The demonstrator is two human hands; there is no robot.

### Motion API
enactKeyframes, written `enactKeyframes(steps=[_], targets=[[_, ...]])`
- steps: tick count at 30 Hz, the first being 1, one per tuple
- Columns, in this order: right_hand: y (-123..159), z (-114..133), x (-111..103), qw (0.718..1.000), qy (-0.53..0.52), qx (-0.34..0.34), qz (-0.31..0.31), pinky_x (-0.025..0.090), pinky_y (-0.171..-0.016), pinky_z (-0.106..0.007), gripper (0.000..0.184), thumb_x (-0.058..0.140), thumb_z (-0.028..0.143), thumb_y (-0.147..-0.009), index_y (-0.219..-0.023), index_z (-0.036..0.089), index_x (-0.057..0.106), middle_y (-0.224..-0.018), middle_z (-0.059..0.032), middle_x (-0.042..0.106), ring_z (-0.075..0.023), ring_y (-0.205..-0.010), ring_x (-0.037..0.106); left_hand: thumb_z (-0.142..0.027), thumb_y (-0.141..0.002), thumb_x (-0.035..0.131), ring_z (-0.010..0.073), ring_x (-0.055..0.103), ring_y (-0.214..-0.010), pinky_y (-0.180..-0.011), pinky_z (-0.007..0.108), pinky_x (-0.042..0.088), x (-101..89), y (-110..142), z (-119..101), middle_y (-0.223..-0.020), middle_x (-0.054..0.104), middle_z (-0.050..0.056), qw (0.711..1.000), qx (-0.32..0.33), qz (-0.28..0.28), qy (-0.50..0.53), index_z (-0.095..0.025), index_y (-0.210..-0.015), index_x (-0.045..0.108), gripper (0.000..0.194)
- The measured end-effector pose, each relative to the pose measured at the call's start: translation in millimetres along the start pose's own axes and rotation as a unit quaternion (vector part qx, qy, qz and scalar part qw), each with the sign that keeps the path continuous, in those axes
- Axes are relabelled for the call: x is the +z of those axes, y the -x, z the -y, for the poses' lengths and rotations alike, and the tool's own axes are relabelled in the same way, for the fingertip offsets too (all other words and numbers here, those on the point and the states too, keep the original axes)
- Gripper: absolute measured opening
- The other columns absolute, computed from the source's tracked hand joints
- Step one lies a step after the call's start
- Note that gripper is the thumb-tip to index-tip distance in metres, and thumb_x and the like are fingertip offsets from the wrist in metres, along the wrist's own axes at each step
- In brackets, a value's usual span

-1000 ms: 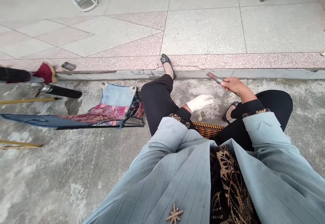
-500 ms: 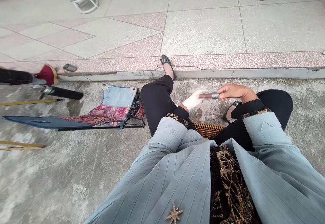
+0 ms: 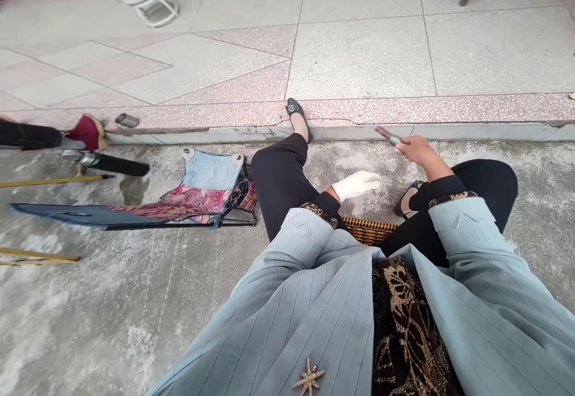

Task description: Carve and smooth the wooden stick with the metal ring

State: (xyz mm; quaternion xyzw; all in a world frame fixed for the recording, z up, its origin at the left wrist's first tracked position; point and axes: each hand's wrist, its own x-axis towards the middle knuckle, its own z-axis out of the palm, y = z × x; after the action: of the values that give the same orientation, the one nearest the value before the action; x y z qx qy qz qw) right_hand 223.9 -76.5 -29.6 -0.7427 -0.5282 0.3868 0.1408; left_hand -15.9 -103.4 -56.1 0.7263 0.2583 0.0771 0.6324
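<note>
My left hand (image 3: 358, 186), in a white glove, is held low between my knees. Its fingers are closed together, and anything in them is hidden. My bare right hand (image 3: 418, 150) grips a short tool (image 3: 388, 135) by its end. That tool has a flat reddish-brown part pointing up and left, and silvery wire wound around it next to my fingers. The two hands are apart, the right one higher and farther out. Just beneath my lap shows the edge of an orange-and-black woven seat or basket (image 3: 369, 230).
A folding chair (image 3: 193, 201) with denim and pink floral cloth lies to my left. Beyond it are another person's red shoe (image 3: 88, 132), yellow poles (image 3: 54, 181) and a small metal cup (image 3: 127, 120). A raised step (image 3: 341, 132) runs ahead. A white stool (image 3: 155, 9) stands on the tiles.
My right hand has lifted the wire-wound tool up and away from my gloved left hand, tilting it upward. My left hand has lowered slightly and moved a little right.
</note>
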Motion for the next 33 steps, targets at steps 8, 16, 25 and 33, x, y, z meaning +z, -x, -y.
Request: enactKeyframes(steps=[8,16,25,33], targets=[[10.4,10.3,20.8,0.9,0.344,-0.026,0.267,0.045,-0.07,-0.034,0.025,0.06,0.034,-0.09,-0.077,0.014,0.069,-0.086,-0.0159,0.07,-0.024,-0.078,0.064,-0.042,-0.089,0.049,0.0106,0.046,-0.064,-0.066,0.023,0.037,-12.7,2.6,1.2,-0.068,0.055,-0.002,0.994,0.015,-0.091,-0.057,-0.014,-0.078,0.061,0.032],[25.0,12.7,15.7,0.841,0.105,-0.066,0.527,0.039,-0.059,-0.027,0.045,0.078,0.055,-0.068,-0.087,0.015,0.072,-0.065,0.0001,0.061,-0.011,-0.057,0.048,-0.044,-0.09,0.047,0.0136,0.051,-0.073,-0.071,0.024,0.042,-28.4,-0.1,15.0,-0.078,0.06,0.002,0.979,-0.008,-0.194,-0.066,-0.015,-0.081,0.059,0.033],[40.3,18.4,-19.7,0.907,-0.229,-0.169,0.309,0.032,-0.054,-0.024,0.048,0.076,0.059,-0.072,-0.078,0.013,0.064,-0.068,-0.0001,0.058,-0.008,-0.055,0.043,-0.047,-0.092,0.049,0.0108,0.052,-0.06,-0.06,0.023,0.042,-14.2,-1.5,16.4,-0.076,0.061,0.0,0.995,-0.069,-0.057,-0.041,-0.013,-0.124,0.058,0.048],[13.9,11.8,-14.2,0.997,-0.054,-0.054,0.022,0.04,-0.062,-0.029,0.043,0.058,0.059,-0.088,-0.086,0.017,0.066,-0.073,-0.0067,0.06,-0.0171,-0.066,0.054,-0.052,-0.094,0.042,0.0119,0.049,-0.055,-0.061,0.026,0.038,5.5,-7.2,2.4,-0.062,0.06,0.002,0.995,-0.028,-0.011,-0.1,-0.016,-0.072,0.066,0.048]])
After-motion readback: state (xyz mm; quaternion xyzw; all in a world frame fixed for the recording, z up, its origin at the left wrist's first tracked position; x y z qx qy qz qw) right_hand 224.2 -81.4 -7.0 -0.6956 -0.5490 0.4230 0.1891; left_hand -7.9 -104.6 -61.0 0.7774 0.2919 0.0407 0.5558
